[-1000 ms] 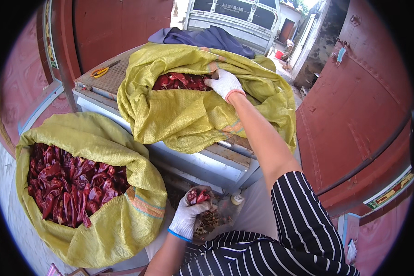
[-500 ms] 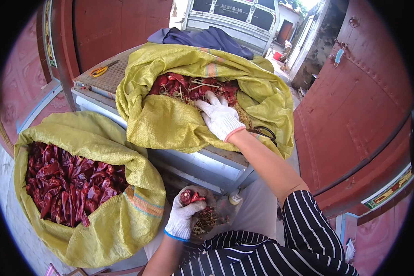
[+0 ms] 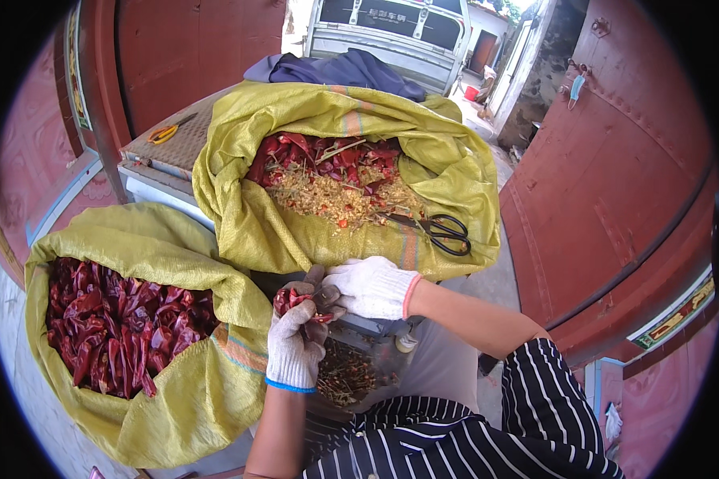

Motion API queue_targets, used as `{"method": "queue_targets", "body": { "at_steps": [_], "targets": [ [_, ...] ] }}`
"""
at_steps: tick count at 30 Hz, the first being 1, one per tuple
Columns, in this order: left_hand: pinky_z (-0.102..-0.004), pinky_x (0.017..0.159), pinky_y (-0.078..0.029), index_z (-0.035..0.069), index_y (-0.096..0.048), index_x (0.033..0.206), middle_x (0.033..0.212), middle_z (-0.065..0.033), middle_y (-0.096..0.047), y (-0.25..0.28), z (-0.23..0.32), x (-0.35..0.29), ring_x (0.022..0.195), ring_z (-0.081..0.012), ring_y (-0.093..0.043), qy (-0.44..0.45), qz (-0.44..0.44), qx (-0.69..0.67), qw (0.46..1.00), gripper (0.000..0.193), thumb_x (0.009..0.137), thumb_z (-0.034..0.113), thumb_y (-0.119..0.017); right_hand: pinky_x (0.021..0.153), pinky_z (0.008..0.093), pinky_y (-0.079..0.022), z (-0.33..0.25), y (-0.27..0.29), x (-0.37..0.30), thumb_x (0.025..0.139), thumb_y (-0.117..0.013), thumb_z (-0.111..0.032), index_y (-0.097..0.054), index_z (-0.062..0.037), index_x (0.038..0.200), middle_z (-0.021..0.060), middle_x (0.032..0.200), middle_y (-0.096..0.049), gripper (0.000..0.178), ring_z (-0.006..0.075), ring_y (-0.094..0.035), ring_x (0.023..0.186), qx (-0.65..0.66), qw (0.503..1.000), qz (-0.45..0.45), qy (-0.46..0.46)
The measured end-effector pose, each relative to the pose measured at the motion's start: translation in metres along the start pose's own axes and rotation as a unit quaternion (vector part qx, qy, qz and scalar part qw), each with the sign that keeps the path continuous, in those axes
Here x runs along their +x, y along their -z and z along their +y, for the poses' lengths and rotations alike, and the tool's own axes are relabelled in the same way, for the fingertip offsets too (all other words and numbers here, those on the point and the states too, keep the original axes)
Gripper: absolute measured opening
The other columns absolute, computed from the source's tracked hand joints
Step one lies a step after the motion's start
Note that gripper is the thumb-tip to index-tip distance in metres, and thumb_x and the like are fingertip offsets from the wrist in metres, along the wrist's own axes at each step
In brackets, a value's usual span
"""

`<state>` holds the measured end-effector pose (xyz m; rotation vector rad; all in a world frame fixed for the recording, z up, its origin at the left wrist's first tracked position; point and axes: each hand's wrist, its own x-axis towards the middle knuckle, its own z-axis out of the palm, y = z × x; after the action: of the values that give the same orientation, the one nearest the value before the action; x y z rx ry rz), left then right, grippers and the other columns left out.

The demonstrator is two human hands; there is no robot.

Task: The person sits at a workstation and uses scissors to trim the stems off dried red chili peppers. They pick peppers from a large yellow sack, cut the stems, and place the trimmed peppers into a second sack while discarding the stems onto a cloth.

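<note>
The gloved fingers [image 3: 305,313] of the left hand [image 3: 294,343] are closed around a small bunch of dried red chillies [image 3: 289,299]. Only the dark red tops of the chillies show above the fist; the rest is hidden inside the glove, so their number cannot be told. The visible ends point up and a little to the left, and the long axis of the bunch seems to follow the upright fist.

The right hand [image 3: 373,286], also in a white knitted glove, lies just beside the left one. Its fingers are curled toward the bunch and touch it at the tips. Whether they really grip a chilli or a stem is hard to make out, because a dark small piece between the two hands is not clear.

Under the hands there is a heap of stems and scraps [image 3: 345,375], partly covered by the left wrist. On the worktop [image 3: 185,144] behind the hands stands an open yellow sack [image 3: 256,223] with red chillies, pale seeds and black scissors [image 3: 442,232] inside. A second yellow sack [image 3: 192,399], full of whole dark red chillies, stands to the left, and its lower edge is cut off by the dark rim of the picture.
</note>
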<state>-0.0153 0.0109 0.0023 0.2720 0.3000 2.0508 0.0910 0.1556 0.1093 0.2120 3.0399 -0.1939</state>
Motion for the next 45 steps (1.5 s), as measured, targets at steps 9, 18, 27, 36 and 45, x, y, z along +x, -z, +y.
{"method": "queue_targets", "body": {
  "at_steps": [9,18,27,36,45],
  "targets": [
    [-0.0575,0.089,-0.059,0.003,-0.062,0.109,0.144,-0.0175,-0.051,0.021,-0.017,0.015,0.118,-0.0375,-0.061,-0.005,0.032,0.051,0.998,0.031,0.078,-0.002,-0.066,0.092,0.0471,-0.049,0.105,0.056,0.038,0.089,-0.062,-0.045,-0.071,-0.0128,0.111,0.0186,0.109,-0.065,0.039,0.0365,-0.063,0.106,-0.084,0.936,0.215,-0.267],
    [-0.0464,0.082,-0.062,0.0,-0.061,0.107,0.133,-0.0228,-0.058,0.016,-0.009,-0.027,0.099,-0.0311,-0.069,-0.011,0.076,0.077,0.994,0.034,0.074,-0.003,-0.064,0.089,0.046,-0.052,0.109,0.051,0.008,0.093,-0.058,-0.023,-0.07,-0.0069,0.104,0.0174,0.106,-0.068,0.023,0.0356,-0.066,0.101,0.0,0.92,0.358,-0.16],
    [-0.0447,0.1,-0.054,-0.001,-0.064,0.103,0.135,-0.0227,-0.058,-0.029,-0.001,-0.046,0.119,-0.0347,-0.061,-0.003,-0.045,0.089,0.995,0.036,0.069,-0.004,-0.076,0.084,0.0389,-0.054,0.007,0.048,-0.07,0.091,-0.065,-0.018,-0.068,-0.0019,0.105,0.0149,0.094,-0.07,0.022,0.0307,-0.07,0.094,0.301,0.945,0.129,0.014],
    [-0.0301,0.09,-0.053,0.005,-0.057,0.11,0.105,-0.0041,-0.061,-0.009,-0.008,-0.051,0.099,-0.0136,-0.061,0.057,-0.047,0.288,0.955,0.046,0.072,-0.011,-0.077,0.082,0.0424,-0.056,-0.022,0.013,-0.059,0.09,-0.06,-0.018,-0.066,-0.01,0.103,0.0117,0.113,-0.063,0.016,0.0313,-0.066,0.101,0.119,0.972,0.09,0.18],
    [-0.0321,0.095,-0.052,0.001,-0.049,0.142,0.124,-0.0089,-0.064,0.0,-0.011,-0.046,0.11,-0.0167,-0.063,0.124,-0.059,0.225,0.965,0.069,0.078,-0.006,-0.074,0.075,0.039,-0.058,-0.04,-0.021,-0.054,0.077,-0.068,-0.018,-0.066,-0.0101,0.103,0.0101,0.109,-0.067,0.027,0.0276,-0.07,0.093,0.026,0.945,0.272,0.178]
  ]
}}
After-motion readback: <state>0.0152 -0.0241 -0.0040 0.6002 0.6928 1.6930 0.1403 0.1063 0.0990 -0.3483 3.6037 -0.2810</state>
